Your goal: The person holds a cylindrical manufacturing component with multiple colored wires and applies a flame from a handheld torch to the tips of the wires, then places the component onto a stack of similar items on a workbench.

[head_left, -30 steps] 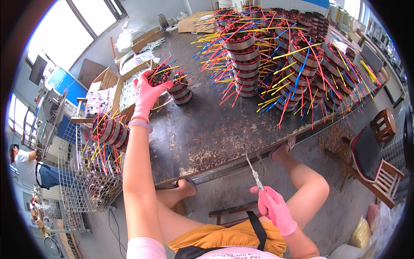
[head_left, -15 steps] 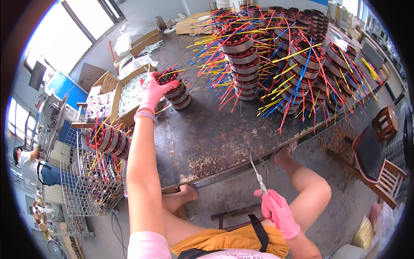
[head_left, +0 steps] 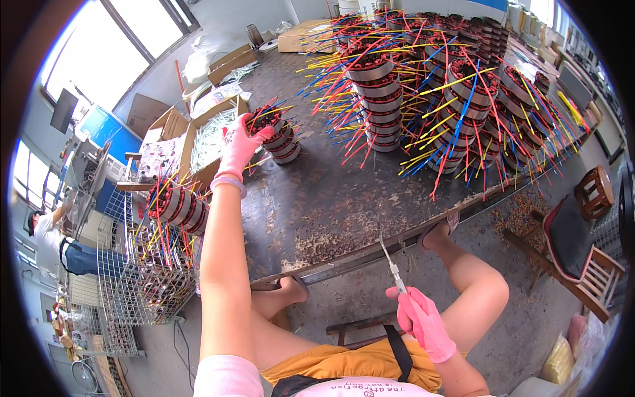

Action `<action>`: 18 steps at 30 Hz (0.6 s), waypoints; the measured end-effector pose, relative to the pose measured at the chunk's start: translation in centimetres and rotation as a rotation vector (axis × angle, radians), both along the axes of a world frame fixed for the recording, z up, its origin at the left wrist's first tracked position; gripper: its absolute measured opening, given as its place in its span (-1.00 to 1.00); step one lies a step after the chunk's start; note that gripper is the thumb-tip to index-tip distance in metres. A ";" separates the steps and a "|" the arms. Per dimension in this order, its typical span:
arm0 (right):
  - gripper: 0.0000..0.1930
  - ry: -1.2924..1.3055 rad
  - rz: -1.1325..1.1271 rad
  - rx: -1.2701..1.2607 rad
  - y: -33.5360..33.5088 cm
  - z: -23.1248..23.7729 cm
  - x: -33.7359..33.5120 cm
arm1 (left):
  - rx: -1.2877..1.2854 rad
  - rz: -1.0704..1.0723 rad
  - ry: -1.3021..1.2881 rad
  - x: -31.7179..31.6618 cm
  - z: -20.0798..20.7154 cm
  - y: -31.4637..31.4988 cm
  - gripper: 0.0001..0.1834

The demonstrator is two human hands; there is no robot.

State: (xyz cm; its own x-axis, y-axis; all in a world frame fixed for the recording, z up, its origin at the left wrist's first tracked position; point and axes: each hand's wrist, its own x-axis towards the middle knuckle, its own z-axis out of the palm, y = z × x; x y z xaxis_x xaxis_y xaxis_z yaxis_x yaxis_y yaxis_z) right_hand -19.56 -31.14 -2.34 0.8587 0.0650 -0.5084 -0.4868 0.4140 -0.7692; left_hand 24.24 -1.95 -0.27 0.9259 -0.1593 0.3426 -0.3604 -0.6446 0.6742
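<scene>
My left hand (head_left: 239,147), in a pink glove, reaches to a short stack of motor stators (head_left: 284,142) on the table. Its thumb and fingers are around the left edge of the top stator (head_left: 266,119), which has red windings and coloured leads; part of the grip is hidden. In front of the table edge, above my lap, my pink-gloved right hand (head_left: 425,324) is closed around a slim hand tool (head_left: 396,272) with a pale handle and a thin, slightly curved metal tip. That tip points up toward the table's front edge.
Tall stator stacks (head_left: 382,109) with red, blue and yellow leads crowd the table's far right. Left of my hand, an open carton (head_left: 215,142) holds pale slender pieces. More stators (head_left: 177,208) lie by a wire cart (head_left: 149,298). A chair (head_left: 569,238) stands right; a person (head_left: 49,238) works far left.
The whole view has shifted slightly, moving the table things a little to the right. My left hand stays at the short stack, and the right hand still holds the tool.
</scene>
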 end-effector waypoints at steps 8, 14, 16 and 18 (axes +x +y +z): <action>-0.65 -0.062 -0.016 0.012 0.1 -0.1 -0.5 | 0.348 0.124 -0.011 -0.3 2.3 -0.8 -0.16; -0.63 -0.063 -0.012 -0.053 -0.1 -0.5 -0.5 | 0.355 0.132 0.028 -2.1 4.7 -1.7 -0.38; -0.63 -0.079 -0.011 -0.037 0.0 -0.4 -0.4 | 0.341 0.157 -0.051 -2.9 5.2 -1.8 -0.47; -0.63 -0.080 -0.003 -0.019 0.1 -0.3 -0.4 | 0.268 0.155 -0.174 -2.8 5.2 -1.3 -0.49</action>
State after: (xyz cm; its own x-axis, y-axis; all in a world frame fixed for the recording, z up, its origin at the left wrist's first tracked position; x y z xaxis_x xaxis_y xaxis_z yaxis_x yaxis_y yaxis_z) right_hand -19.99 -31.03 -2.59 0.8968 0.0535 -0.4391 -0.4221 0.4005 -0.8133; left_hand 21.40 -3.20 4.89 0.8777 -0.1268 0.4621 -0.3385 -0.8466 0.4106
